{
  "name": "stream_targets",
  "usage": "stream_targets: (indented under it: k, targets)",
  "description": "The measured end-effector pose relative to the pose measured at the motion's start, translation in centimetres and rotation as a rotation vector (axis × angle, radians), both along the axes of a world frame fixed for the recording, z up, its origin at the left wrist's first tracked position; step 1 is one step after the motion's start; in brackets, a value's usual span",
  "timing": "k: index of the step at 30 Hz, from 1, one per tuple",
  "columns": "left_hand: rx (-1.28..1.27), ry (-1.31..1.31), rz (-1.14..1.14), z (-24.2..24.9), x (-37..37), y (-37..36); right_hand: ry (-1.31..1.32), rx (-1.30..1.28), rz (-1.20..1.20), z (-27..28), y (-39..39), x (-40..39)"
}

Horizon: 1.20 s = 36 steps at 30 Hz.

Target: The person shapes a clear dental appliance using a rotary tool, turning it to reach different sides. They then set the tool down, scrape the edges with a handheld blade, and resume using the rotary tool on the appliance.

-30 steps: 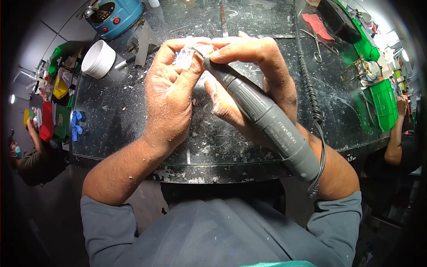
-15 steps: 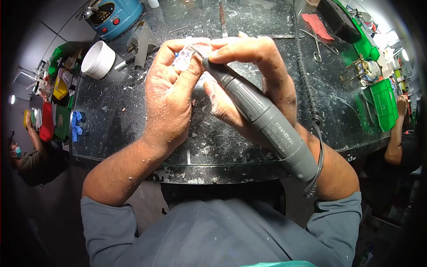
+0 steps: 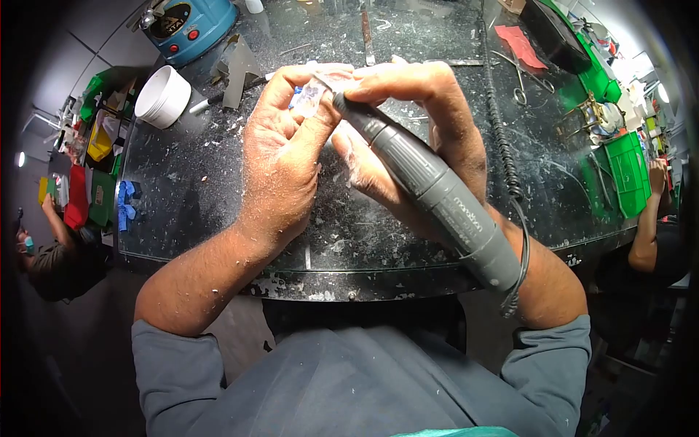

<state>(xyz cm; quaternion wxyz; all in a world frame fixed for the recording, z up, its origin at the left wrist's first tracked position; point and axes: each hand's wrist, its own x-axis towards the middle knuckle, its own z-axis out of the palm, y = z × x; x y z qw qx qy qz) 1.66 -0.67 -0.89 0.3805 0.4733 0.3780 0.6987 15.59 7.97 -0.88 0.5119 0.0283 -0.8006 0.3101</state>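
Observation:
My left hand (image 3: 282, 164) is closed around a small, clear, glassy-looking piece (image 3: 312, 99) with a bit of blue at its left side. Its exact kind cannot be made out, as fingers cover part of it. My right hand (image 3: 460, 138) grips a dark grey rotary handpiece (image 3: 445, 195), slanting from upper left to lower right. The tip of the handpiece meets the clear piece between my two hands; their fingers are close together there. Pale dust clings to both hands and forearms.
On the dusty black bench (image 3: 196, 218) stand a white tub (image 3: 163, 97) and a blue machine (image 3: 188, 29). A pen (image 3: 207, 102), a knife (image 3: 366, 33), scissors (image 3: 521, 80) and red sheet (image 3: 520, 47) lie farther back. A coiled cord (image 3: 502, 138) runs right. Co-workers' arms show at both sides.
My left hand and the clear piece have shifted slightly right, and the piece is turned a little. The handpiece stays against it, its rear end slightly higher in view.

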Motion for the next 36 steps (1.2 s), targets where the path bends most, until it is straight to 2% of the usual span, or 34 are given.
stream_targets:
  k: [3, 8, 12, 15, 16, 18, 20, 24, 26, 32, 34, 36]
  targets:
    - [0.010, -0.007, 0.005, 0.1, 0.1, 0.1, 0.005, 0.065, -0.017, 0.2, 0.0, 0.2]
    - [-0.004, 0.055, 0.022, 0.2, 0.0, -0.1, 0.021, 0.018, -0.038, 0.1, 0.0, 0.0]
    - [-0.022, -0.022, 0.033, 0.4, 0.1, 0.0, 0.002, 0.082, -0.002, 0.4, -0.2, 0.0]
    - [-0.014, 0.021, 0.044, 0.7, 0.2, 0.1, -0.003, -0.131, 0.020, 0.2, -0.6, -0.1]
    - [-0.013, 0.020, 0.045, 0.7, 0.1, 0.1, -0.004, -0.131, 0.021, 0.4, -0.6, 0.0]
    - [-0.010, 0.034, 0.044, 0.7, -0.3, 0.1, -0.034, 0.027, -0.020, 0.8, -0.6, 0.4]
    - [0.016, 0.029, 0.062, 0.7, -0.3, 0.2, -0.077, 0.050, -0.023, 1.0, -0.6, 0.5]
    - [0.013, 0.160, 0.096, 0.8, -0.7, 0.4, 0.004, -0.097, -0.002, 0.3, -0.8, 0.1]
    - [0.046, 0.284, 0.138, 0.8, -0.9, 0.4, -0.006, -0.067, 0.028, 0.3, -0.4, 0.3]
    - [0.072, 0.327, 0.139, 1.5, -1.5, 0.7, -0.096, 0.057, -0.040, 1.5, -0.5, 1.3]
    - [0.032, 0.293, 0.120, 1.5, -1.6, 0.3, 0.025, 0.129, -0.083, 1.4, -0.2, 0.9]
    - [0.066, 0.415, 0.194, 1.4, -1.5, 0.3, 0.005, 0.154, -0.087, 1.2, 0.0, 1.0]
